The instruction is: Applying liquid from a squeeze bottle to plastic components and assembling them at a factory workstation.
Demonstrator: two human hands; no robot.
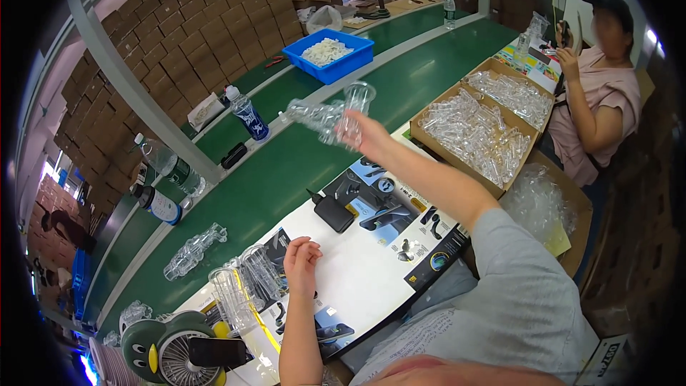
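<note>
Out over the green conveyor belt [286, 179], my right hand [366, 134] is closed on clear plastic pieces [321, 116], among them an upright cup-like tube and a longer ridged piece pointing left. My left hand [301, 256] hovers above the white tabletop [350, 279] with fingers loosely curled and nothing visible in it. Beside it, clear plastic cylinders [236, 297] lie grouped at the table's left end. Another clear ridged plastic piece [194, 251] rests on the belt to their left. A black charger-like box [333, 213] with a plug sits on the printed part of the tabletop.
Cardboard trays of clear plastic parts [475, 132] stand at the right, near a seated person [600, 93]. A blue bin [329, 57] with white pieces stands on the far side. Bottles [246, 116] line the belt. A desk fan [179, 354] is at lower left.
</note>
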